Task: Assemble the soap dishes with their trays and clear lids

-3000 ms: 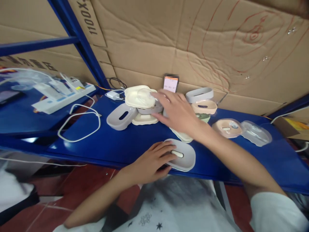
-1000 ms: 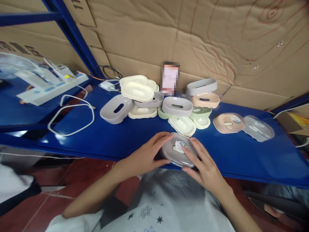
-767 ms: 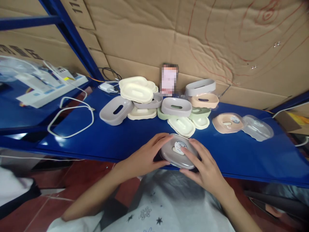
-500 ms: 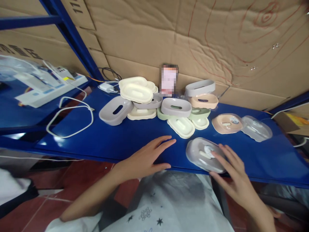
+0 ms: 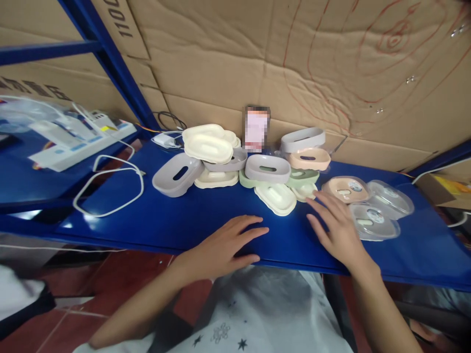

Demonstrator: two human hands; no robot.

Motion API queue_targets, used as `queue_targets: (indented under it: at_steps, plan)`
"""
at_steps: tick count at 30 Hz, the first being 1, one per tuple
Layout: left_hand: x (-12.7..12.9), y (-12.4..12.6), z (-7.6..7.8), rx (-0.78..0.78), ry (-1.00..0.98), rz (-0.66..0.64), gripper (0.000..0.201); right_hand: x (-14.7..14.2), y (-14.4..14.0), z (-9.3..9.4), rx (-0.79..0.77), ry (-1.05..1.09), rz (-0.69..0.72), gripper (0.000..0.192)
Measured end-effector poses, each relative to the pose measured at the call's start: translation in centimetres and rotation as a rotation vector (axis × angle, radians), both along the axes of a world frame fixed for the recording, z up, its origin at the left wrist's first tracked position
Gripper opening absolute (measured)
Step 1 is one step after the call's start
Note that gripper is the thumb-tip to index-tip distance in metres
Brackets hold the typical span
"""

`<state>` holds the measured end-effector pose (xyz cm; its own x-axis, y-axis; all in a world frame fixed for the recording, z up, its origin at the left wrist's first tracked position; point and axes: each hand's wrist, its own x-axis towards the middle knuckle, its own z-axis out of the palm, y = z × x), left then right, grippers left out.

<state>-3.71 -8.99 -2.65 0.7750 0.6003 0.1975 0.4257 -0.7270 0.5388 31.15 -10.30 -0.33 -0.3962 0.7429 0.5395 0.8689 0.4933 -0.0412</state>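
My left hand [image 5: 225, 245] lies flat and open on the front edge of the blue shelf [image 5: 176, 215], holding nothing. My right hand [image 5: 336, 228] hovers open over the shelf, fingers spread, just left of a grey soap dish with a clear lid [image 5: 373, 221] that stands free beside it. Behind that dish sit a peach lidded dish [image 5: 345, 189] and another clear-lidded dish [image 5: 390, 197]. A cream tray [image 5: 275, 198] lies just ahead of my right fingertips.
A heap of soap dish parts in grey [image 5: 175, 174], cream [image 5: 208, 142], green and peach [image 5: 308, 158] lines the back by a propped phone [image 5: 256, 127]. A white cable loop [image 5: 106, 189] and power strip [image 5: 83, 144] lie left. Cardboard [image 5: 331, 73] forms the back wall.
My right hand slid the lidded grey dish from the front middle to the right, set it beside the peach one, let go and drew back left. My left hand stayed flat.
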Motion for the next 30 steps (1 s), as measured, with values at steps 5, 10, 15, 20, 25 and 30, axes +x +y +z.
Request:
queue_targets:
  at_steps: [5,10,15,20,25,30]
  plan:
    - [-0.1,0.0,0.1,0.039,-0.01,-0.009,0.057,-4.3,4.7,2.5,-0.046,-0.106,0.115,0.059]
    - [0.0,-0.4,0.6,0.098,-0.054,0.028,0.056,-5.7,9.8,2.9,-0.068,-0.066,0.09,0.039]
    - [0.6,-0.6,0.4,0.424,-0.286,0.254,0.053,-6.6,5.9,3.2,-0.005,-0.032,0.283,0.026]
    - [1.0,-0.3,-0.1,0.525,-0.198,0.211,0.028,-7.2,-0.1,2.6,-0.053,-0.047,0.465,0.026]
    - [1.0,-0.3,0.1,0.394,-0.158,0.122,0.012,-5.4,0.1,1.6,-0.122,0.009,0.391,0.03]
    - [1.1,-0.4,0.5,0.313,-0.172,0.046,0.01,-4.0,1.9,0.6,-0.161,-0.021,0.177,0.03]
